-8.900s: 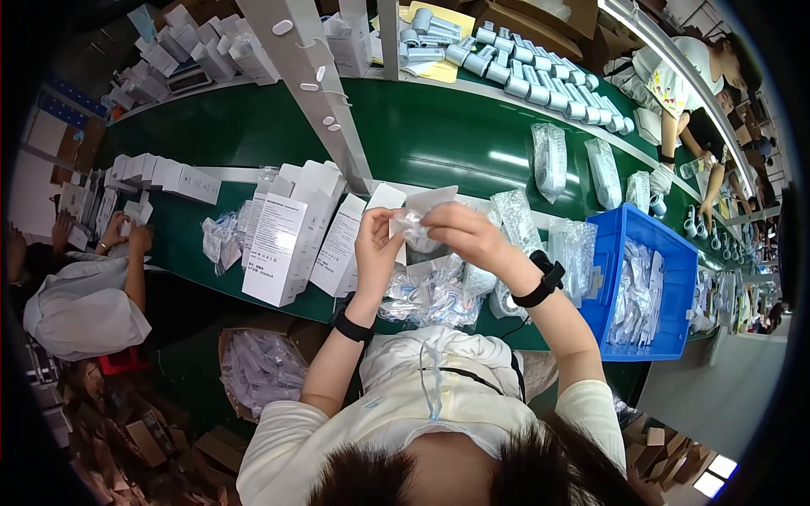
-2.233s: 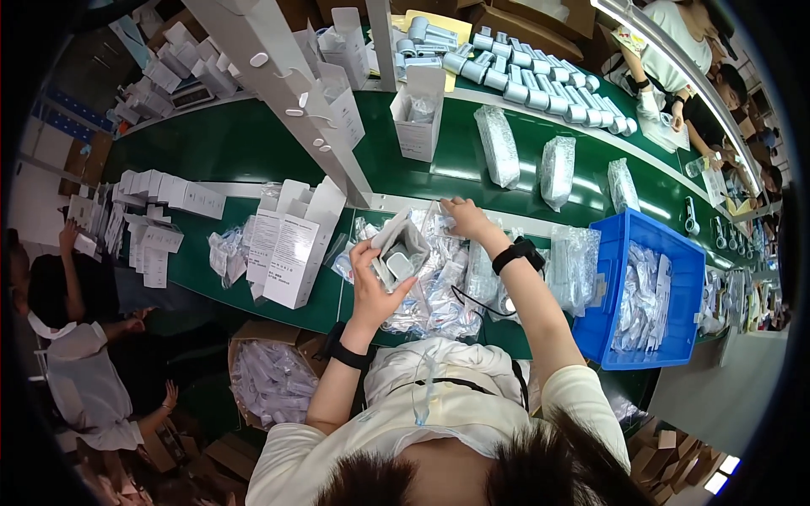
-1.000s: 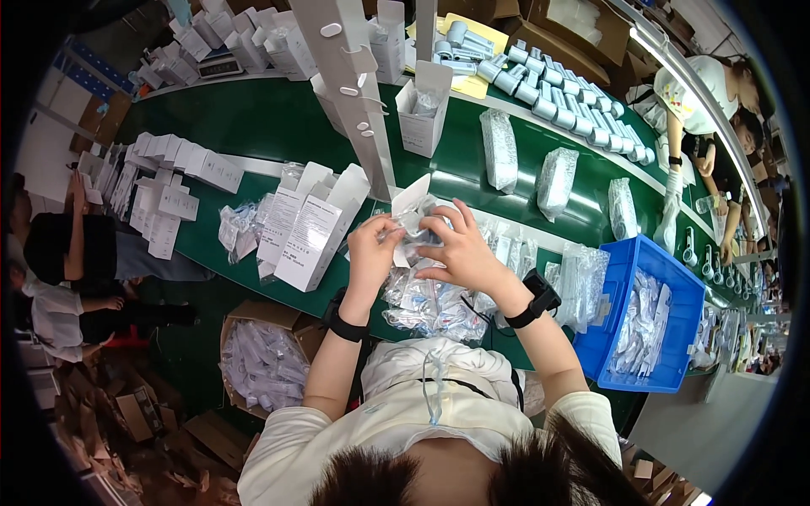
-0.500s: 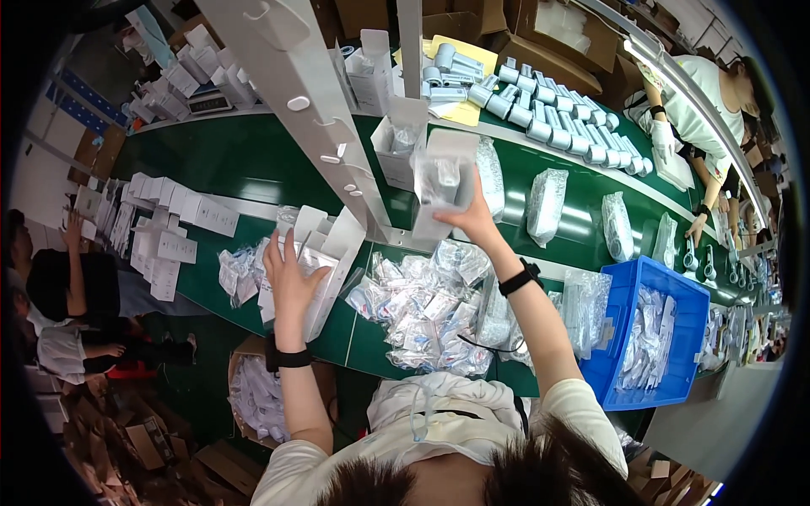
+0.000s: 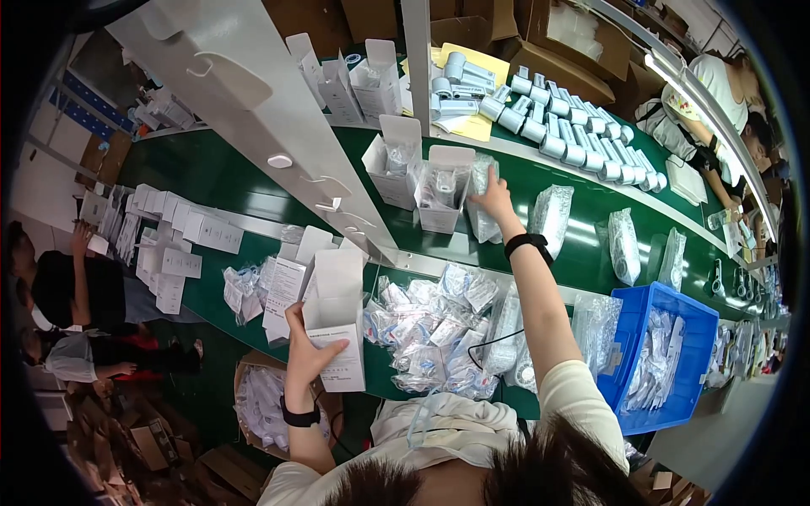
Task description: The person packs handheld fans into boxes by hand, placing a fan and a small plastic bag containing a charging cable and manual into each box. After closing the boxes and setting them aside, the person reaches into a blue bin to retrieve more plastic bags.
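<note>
My left hand [image 5: 314,352] grips a white box [image 5: 336,320] whose top flap stands up; it is tilted near the front edge of the green table. My right hand [image 5: 493,201] reaches over the far green surface, thumb and fingers on a bubble-wrapped package [image 5: 480,221]. Left of that package stands an open white box [image 5: 440,202] with a clear-wrapped thing inside. Another open white box [image 5: 393,169] with wrapped contents stands beside it. More white boxes [image 5: 287,282] lean left of the box in my left hand. Small clear bags [image 5: 434,325] are heaped in front of me.
A blue bin [image 5: 614,354] of bagged parts stands right. More bubble-wrapped packages [image 5: 624,244] lie along the far surface. Rows of grey-blue devices [image 5: 561,126] sit behind. A metal post [image 5: 278,143] rises at centre left. Other people [image 5: 709,110] work nearby.
My right hand has let go of the open box, now standing on the far surface, and moved onto a bubble-wrapped package. My left hand has drawn a white box toward me.
</note>
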Demonstrator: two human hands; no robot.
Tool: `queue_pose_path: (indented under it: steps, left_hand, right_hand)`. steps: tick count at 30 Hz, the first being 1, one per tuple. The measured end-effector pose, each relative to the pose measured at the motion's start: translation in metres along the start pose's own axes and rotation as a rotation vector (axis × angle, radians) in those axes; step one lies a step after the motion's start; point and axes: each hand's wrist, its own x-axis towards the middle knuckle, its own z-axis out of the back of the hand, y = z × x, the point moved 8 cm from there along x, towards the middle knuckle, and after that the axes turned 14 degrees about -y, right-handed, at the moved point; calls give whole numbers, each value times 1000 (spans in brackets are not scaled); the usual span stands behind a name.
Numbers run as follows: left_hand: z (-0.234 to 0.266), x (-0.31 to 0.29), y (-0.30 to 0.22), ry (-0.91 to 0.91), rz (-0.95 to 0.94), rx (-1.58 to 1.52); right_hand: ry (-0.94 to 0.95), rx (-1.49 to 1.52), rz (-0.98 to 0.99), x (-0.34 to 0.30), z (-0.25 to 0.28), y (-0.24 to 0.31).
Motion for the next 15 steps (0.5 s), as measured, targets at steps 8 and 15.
queue_pose_path:
  steps: [8, 15]
  left_hand:
    - [-69, -33, -41, 285, -317, 31]
    - [-127, -51, -65, 180, -429, 149]
  right_hand:
    - [232, 842, -419, -46, 48, -23]
    - [-36, 1513, -379, -169, 191, 89]
